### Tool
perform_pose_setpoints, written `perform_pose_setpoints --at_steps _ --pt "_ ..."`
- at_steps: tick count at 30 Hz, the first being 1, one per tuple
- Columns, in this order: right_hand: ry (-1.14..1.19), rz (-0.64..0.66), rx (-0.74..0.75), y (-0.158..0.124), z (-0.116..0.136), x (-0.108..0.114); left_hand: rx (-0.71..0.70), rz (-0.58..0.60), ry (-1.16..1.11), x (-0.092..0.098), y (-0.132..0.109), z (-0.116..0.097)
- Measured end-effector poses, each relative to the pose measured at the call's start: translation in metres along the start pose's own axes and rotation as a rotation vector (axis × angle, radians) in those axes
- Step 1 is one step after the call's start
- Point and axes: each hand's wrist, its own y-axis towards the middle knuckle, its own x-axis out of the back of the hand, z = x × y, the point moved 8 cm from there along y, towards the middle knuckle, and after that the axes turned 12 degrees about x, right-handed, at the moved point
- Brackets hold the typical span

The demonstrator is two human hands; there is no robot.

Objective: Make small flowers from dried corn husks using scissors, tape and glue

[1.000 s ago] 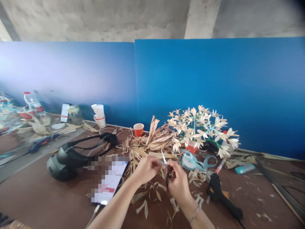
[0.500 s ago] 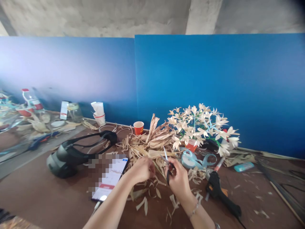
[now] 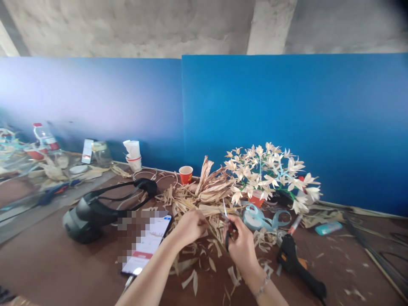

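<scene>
My right hand (image 3: 241,245) is closed on small scissors (image 3: 227,221), blades pointing up and away. My left hand (image 3: 190,225) is pinched shut on a thin strip of dried husk (image 3: 208,222) just left of the blades. Both hands hover over the brown table (image 3: 63,263), in front of a pile of dried corn husks (image 3: 204,189). Husk trimmings (image 3: 191,278) lie scattered under my wrists.
A husk-flower bouquet (image 3: 270,172) stands in a red cup behind a light blue ribbon roll (image 3: 255,217). A black glue gun (image 3: 295,263) lies at right. A phone (image 3: 146,244) and a black headset (image 3: 92,210) lie left. A red paper cup (image 3: 185,173) stands by the blue wall.
The hands have kept close together, drifting slightly down and right; the left hand's grip moved a little away from the scissor blades. The view tilted slightly.
</scene>
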Motion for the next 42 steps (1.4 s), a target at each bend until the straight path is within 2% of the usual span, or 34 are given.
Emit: perform_pose_setpoints --at_steps 3,5,9,13,16,18,23,26,30,33,37,42 --pt "-0.022 -0.007 -0.022 0.000 -0.002 0.001 -0.014 -0.275 0.034 0.020 0.004 0.002" --pt "-0.023 -0.011 -0.025 -0.001 -0.003 0.001 -0.024 -0.389 0.097 0.023 0.005 0.003" --pt "-0.025 -0.020 -0.015 -0.001 -0.003 0.001 -0.022 -0.463 0.185 0.025 0.006 0.009" --pt "-0.048 -0.020 -0.005 -0.001 -0.005 0.001 0.190 -0.558 0.188 0.048 0.005 0.031" --pt "-0.051 -0.009 -0.017 -0.002 -0.008 -0.001 0.374 -0.543 0.198 0.061 0.005 0.050" --pt "-0.047 -0.006 -0.022 -0.003 -0.010 -0.002 0.415 -0.513 0.215 0.062 0.005 0.055" --pt "-0.016 0.012 -0.043 -0.006 -0.014 -0.006 0.233 -0.395 0.309 0.037 0.010 0.046" --pt "-0.002 0.018 -0.055 -0.007 -0.015 -0.008 0.170 -0.423 0.326 0.030 0.010 0.042" --pt "0.016 0.013 -0.052 -0.007 -0.014 -0.008 0.174 -0.502 0.291 0.039 0.009 0.039" --pt "0.032 0.002 -0.047 -0.005 -0.012 -0.006 0.127 -0.634 0.232 0.054 0.000 0.026" --pt "0.150 -0.040 -0.053 -0.001 -0.006 -0.003 -0.086 -0.755 0.151 0.062 -0.016 -0.001" --pt "0.485 -0.086 -0.177 0.001 -0.001 -0.009 -0.408 -0.756 0.031 0.050 -0.038 -0.026"
